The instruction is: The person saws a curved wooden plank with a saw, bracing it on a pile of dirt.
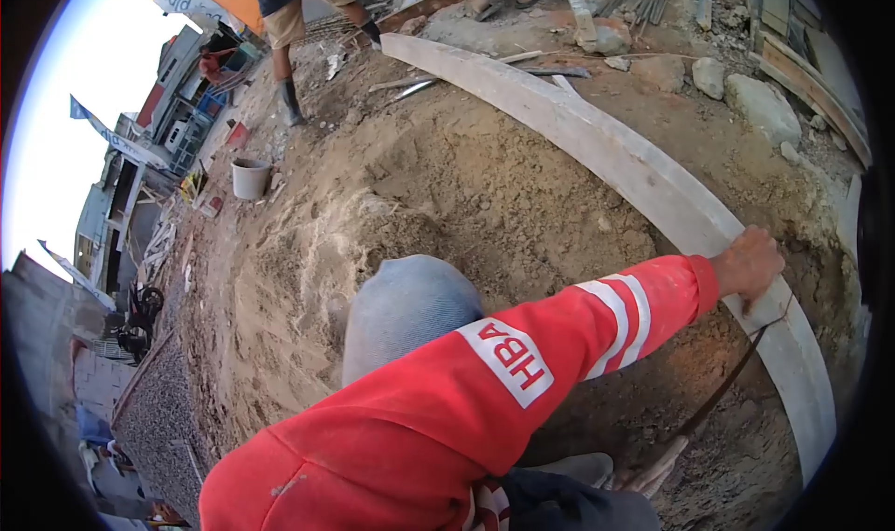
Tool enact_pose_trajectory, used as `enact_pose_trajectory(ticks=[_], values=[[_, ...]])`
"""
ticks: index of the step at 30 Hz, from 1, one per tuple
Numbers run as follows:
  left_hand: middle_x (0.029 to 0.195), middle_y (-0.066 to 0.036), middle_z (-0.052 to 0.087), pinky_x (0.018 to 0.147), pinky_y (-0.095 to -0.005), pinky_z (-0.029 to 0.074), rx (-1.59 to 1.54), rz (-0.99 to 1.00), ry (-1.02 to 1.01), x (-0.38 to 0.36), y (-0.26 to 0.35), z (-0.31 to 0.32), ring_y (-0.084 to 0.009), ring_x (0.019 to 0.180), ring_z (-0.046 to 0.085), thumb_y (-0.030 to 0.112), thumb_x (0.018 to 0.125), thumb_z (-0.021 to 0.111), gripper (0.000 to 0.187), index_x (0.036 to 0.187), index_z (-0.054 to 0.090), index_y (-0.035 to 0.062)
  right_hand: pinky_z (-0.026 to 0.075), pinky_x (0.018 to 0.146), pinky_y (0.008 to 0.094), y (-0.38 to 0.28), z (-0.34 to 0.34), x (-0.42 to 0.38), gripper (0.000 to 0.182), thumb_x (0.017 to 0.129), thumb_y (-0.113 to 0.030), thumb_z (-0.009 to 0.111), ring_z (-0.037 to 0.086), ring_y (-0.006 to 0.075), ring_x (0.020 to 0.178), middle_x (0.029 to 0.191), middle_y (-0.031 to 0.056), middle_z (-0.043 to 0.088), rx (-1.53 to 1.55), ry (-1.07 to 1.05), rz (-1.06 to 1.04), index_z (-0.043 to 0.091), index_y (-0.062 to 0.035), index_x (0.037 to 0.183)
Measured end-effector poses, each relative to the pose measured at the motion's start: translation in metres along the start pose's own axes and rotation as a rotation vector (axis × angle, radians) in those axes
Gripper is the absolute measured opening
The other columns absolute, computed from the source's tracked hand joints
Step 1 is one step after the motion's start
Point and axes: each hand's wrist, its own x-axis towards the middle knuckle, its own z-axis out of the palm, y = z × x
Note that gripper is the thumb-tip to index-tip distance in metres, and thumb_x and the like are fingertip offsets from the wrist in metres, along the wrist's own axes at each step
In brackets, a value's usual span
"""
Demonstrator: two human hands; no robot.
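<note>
A long pale board [597, 144], curved by the lens, runs from the upper middle to the lower right. My left hand [749, 265], at the end of a red sleeve with white stripes, is closed over the board's edge. Just below it, a dark, thin blade of what looks like a handsaw [722, 388] meets the board, and a dark line crosses the board there. The saw's pale handle end [664, 463] is low in the view. Around it my right hand [626, 480] is closed, mostly hidden by my sleeve and leg.
A mound of sandy soil [410, 186] lies before my bent knee [410, 298]. A pale bucket [251, 179] stands beyond. A person in boots [289, 102] is near the board's far end. Rocks [760, 107] and timber [811, 97] lie at upper right; gravel [163, 428] lies left.
</note>
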Motion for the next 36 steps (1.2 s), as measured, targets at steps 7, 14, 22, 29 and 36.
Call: enact_pose_trajectory(ticks=[7,14,22,29,36], values=[[0.104,-0.017,0.075,0.096,-0.0442,0.051,-0.034,-0.039,-0.126,-0.001,0.001,-0.013,-0.0353,0.107,0.07,0.047,0.047,0.1,0.069,0.101,0.08,0.0087,0.047,0.107,0.042,0.094,0.09,0.042,0.054,0.107,-0.027,0.053,0.059,0.0339,0.131,0.149,0.0214,0.055,0.373,0.173,0.124,0.047,0.0007,0.153],[0.094,-0.013,0.077,0.09,-0.0429,0.051,0.003,0.002,0.021,-0.005,0.0,-0.007,-0.0323,0.099,0.071,0.05,0.042,0.099,0.067,0.092,0.081,0.0079,0.046,0.11,0.0428,0.104,0.089,0.046,0.056,0.109,-0.033,0.05,0.055,0.0304,0.136,0.152,0.0225,0.052,0.329,0.12,-0.061,0.045,0.001,0.153],[0.093,-0.013,0.077,0.09,-0.0418,0.051,0.0,-0.024,0.029,0.004,0.003,0.003,-0.0307,0.1,0.071,0.052,0.04,0.099,0.068,0.09,0.081,0.0093,0.046,0.11,0.0451,0.113,0.102,0.039,0.059,0.107,-0.034,0.055,0.057,0.0351,0.134,0.15,0.0248,0.053,0.125,0.17,0.01,0.047,0.005,0.151],[0.097,-0.012,0.077,0.091,-0.0422,0.051,0.042,0.001,0.0,0.003,0.0,0.001,-0.0319,0.101,0.07,0.054,0.04,0.099,0.073,0.096,0.082,0.01,0.045,0.111,0.0459,0.058,0.073,0.063,0.058,0.108,-0.031,0.054,0.055,0.0342,0.136,0.153,0.0228,0.051,0.459,0.098,0.2,0.046,0.0046,0.152],[0.1,-0.01,0.077,0.093,-0.0409,0.05,0.014,-0.045,-0.074,0.017,0.0,0.01,-0.0308,0.103,0.07,0.055,0.04,0.099,0.075,0.098,0.082,0.0114,0.045,0.111,0.0455,0.035,0.069,0.049,0.057,0.107,-0.03,0.054,0.054,0.0332,0.137,0.155,0.0215,0.049,0.238,0.022,0.118,0.046,0.0042,0.152]])
